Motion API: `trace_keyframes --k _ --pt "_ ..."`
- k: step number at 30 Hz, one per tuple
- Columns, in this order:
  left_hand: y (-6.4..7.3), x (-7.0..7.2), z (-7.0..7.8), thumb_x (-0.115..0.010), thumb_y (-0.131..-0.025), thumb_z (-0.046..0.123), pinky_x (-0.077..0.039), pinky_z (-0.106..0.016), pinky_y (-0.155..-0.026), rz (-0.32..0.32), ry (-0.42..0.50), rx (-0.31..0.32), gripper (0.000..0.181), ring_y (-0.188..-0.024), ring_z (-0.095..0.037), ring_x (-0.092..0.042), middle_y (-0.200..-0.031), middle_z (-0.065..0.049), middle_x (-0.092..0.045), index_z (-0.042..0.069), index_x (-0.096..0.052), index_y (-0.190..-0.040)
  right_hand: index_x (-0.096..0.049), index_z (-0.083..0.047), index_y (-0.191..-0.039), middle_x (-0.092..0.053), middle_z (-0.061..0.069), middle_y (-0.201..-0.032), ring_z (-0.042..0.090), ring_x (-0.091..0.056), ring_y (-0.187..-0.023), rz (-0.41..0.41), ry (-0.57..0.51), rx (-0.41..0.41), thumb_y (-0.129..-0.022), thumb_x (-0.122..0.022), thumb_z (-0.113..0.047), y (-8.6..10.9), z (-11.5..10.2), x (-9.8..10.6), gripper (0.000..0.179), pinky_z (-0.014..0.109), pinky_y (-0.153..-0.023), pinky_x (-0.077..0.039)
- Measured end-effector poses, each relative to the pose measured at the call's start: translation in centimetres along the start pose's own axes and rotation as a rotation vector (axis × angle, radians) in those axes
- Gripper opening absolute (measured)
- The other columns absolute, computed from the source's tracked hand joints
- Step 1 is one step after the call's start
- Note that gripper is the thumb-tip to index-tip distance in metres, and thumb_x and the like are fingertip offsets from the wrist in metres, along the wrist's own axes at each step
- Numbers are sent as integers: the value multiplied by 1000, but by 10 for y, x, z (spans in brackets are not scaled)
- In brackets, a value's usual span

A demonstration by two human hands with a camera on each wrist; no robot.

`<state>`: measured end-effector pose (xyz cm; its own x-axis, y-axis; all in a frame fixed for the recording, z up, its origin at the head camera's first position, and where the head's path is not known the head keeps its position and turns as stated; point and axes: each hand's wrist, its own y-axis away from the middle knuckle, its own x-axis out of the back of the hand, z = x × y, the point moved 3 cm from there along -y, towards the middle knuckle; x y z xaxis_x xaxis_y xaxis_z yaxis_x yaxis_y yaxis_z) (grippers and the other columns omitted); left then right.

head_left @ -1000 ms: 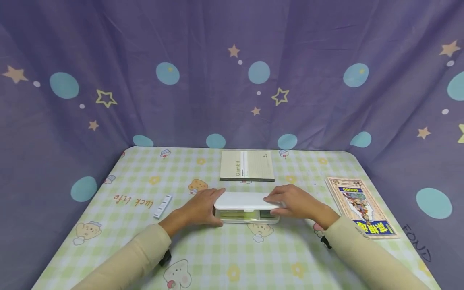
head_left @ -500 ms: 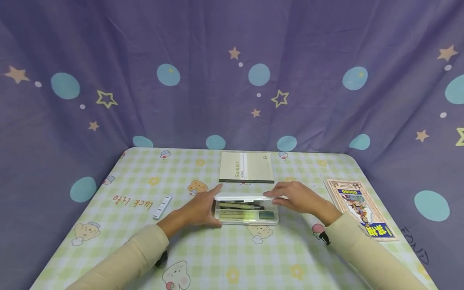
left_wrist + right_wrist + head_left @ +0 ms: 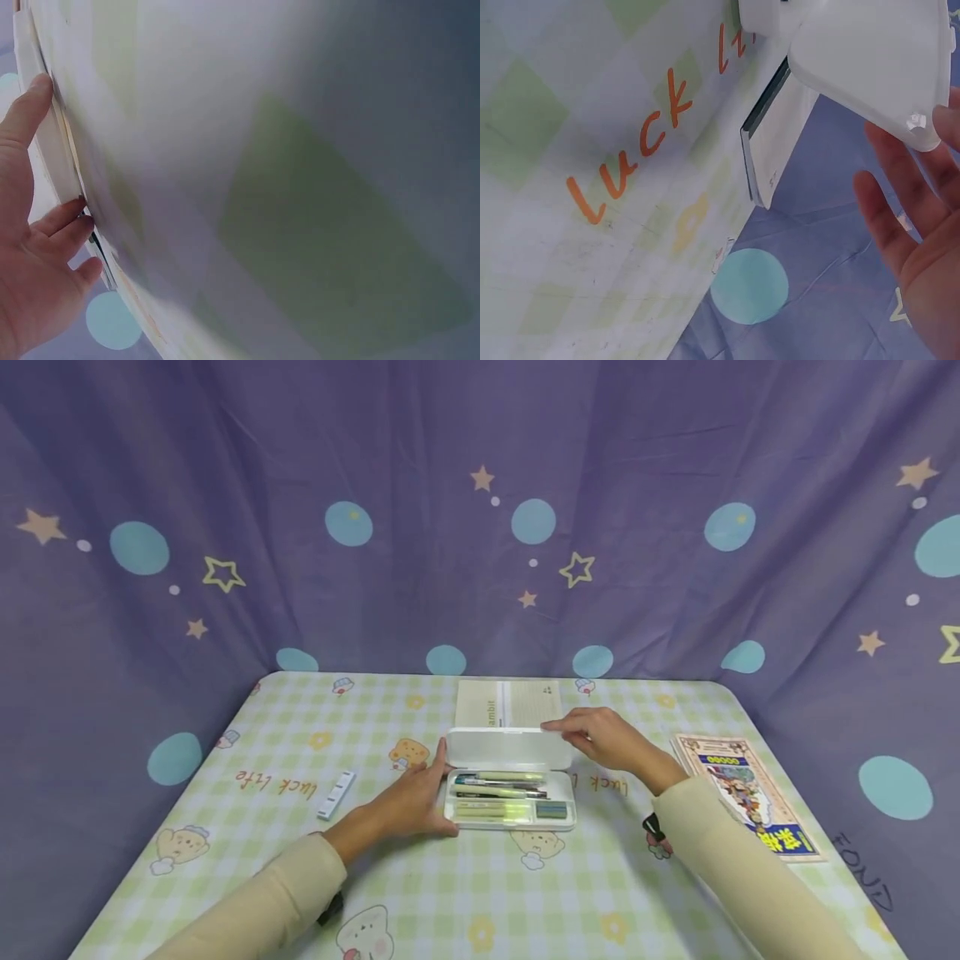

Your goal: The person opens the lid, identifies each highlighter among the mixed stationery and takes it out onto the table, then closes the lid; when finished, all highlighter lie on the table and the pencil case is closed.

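Note:
A white pencil case lies on the table with its hinged lid raised at the back. Several pale green pens fill its main tray, and a dark bluish block sits in the small front-right compartment. My left hand grips the case's left end, thumb at the front corner and fingers toward the back. At the lid's upper right corner, my right hand holds the edge. In the right wrist view, its thumb and fingers pinch the white lid from both faces.
Behind the lid lies a beige notebook, partly covered by it. A colourful comic book is at the right edge. Left of my left hand lies a small white strip with markings. A purple curtain hangs behind the checked tablecloth.
My right hand has lifted the lid from nearly closed to standing upright, moving up and away. The pens inside have come into view. My left hand has stayed at the case's left end.

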<state>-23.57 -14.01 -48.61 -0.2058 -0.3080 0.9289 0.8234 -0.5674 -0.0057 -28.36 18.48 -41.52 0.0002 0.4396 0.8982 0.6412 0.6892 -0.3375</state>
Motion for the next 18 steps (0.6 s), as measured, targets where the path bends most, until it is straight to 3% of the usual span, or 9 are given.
trace_keyframes --k 11,15,18 --pt "2 4 2 -89 -69 56 -35 -56 -119 8 -34 -17 145 -138 -28 -54 -148 -13 -57 -11 2 -159 -76 -20 -123 -66 4 -92 12 -54 -76 40 67 -73 -95 -67 -2 -16 18 -12 35 29 -68 -49" --pt "2 4 4 -89 -69 55 -36 -60 -115 12 -37 -44 142 -136 -32 -55 -145 -15 -59 -12 0 -159 -76 -21 -124 -65 3 -91 11 -51 -75 18 73 -109 -96 -66 -2 -17 20 -15 36 29 -68 -47" --pt "2 3 4 -90 -68 55 -35 -62 -115 7 -28 -30 144 -136 -33 -55 -145 -18 -58 -11 0 -159 -75 -21 -127 -65 4 -93 13 -53 -78 -16 75 -125 -96 -66 -3 -17 20 -15 36 30 -71 -48"
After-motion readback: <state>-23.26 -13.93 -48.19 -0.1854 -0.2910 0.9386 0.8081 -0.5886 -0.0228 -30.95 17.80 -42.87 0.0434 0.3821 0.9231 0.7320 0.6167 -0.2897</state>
